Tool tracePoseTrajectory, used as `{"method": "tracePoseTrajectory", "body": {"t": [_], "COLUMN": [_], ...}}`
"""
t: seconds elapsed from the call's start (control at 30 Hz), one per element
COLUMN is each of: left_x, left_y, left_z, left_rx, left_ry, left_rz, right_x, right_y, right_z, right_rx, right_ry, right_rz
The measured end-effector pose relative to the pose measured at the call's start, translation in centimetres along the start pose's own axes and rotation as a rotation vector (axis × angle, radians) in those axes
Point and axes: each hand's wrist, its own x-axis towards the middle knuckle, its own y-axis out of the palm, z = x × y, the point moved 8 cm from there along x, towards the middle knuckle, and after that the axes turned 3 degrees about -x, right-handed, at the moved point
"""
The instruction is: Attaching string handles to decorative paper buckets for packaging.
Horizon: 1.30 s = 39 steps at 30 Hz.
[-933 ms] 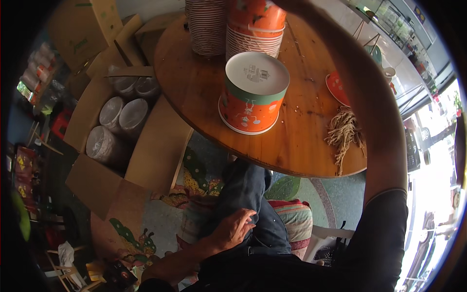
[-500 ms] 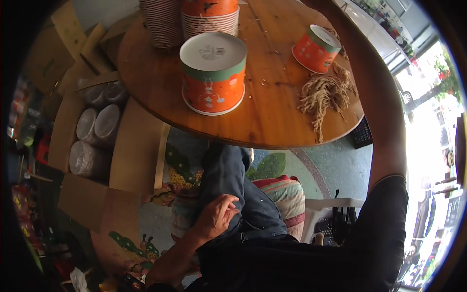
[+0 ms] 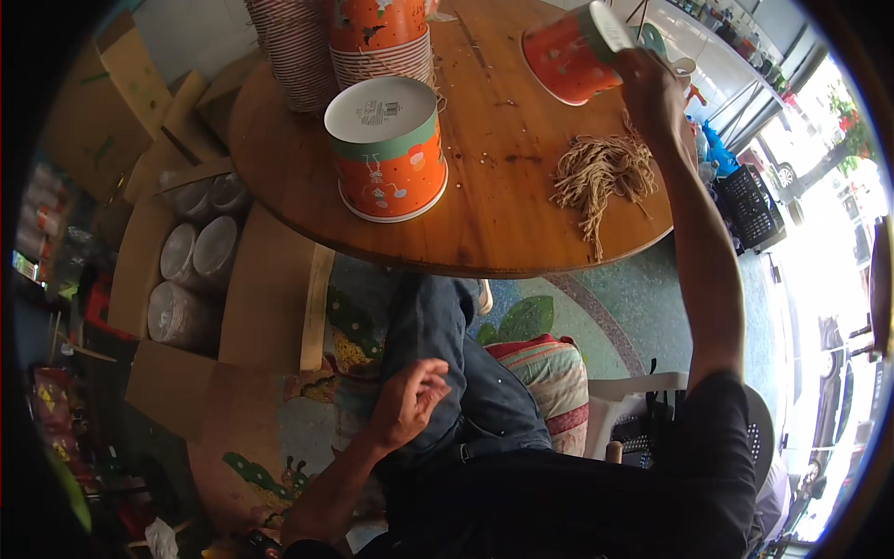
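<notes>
Right hand gripping a tilted orange tub over the table

On the far left, a cardboard box (image 3: 265, 298) is standing open beside the table, holding clear-wrapped stacks (image 3: 175, 312). On the round wooden table (image 3: 503, 200), a tall stack of nested containers (image 3: 293, 56) is leaning a little, just beside an orange stack (image 3: 380, 65). In front, a standing tub (image 3: 393, 182) is sitting upside down, its white base facing up.

The left hand (image 3: 410, 405) is hanging by the jeans-clad thigh, fingers loosely curling, thumb apart, nothing visible between them; whether it is touching the leg, I cannot tell.

Farther right, the held tub (image 3: 566, 58) is tilting over the table's far right part, its white base turning toward the right hand (image 3: 652, 88). Whether its lower rim is touching the wood is unclear. Below it, a bundle of string (image 3: 603, 177) is lying near the table edge.

That hand is pinching the tub at its base edge; blur is hiding the exact fingertip placement. The step in hand seems to be handling this tub, and the next move probably calls for keeping that edge grip firm and the rim clear of the string.
</notes>
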Motion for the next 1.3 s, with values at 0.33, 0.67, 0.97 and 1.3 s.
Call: {"method": "tracePoseTrajectory", "body": {"t": [0.33, 0.67, 0.97, 1.3], "left_x": [0.7, -6.2, -9.7, -9.8], "left_y": [-6.0, -5.9, -3.1, -1.5], "left_z": [-13.8, -12.0, -10.1, -8.7], "left_rx": [-0.356, -0.156, -0.362, -0.213], "left_ry": [0.359, 0.281, 0.442, 0.226], "left_rz": [-0.257, -0.276, 0.044, 0.081], "right_x": [-27.7, -34.8, -31.4, -34.8], "right_y": [-14.6, -20.4, -20.3, -15.7], "right_z": [16.8, 19.4, 18.7, 20.3], "right_rx": [0.505, 0.855, 1.118, 1.211], "right_ry": [-0.257, -0.378, -0.020, 0.142], "right_rz": [0.049, 0.219, 0.547, 0.863]}}
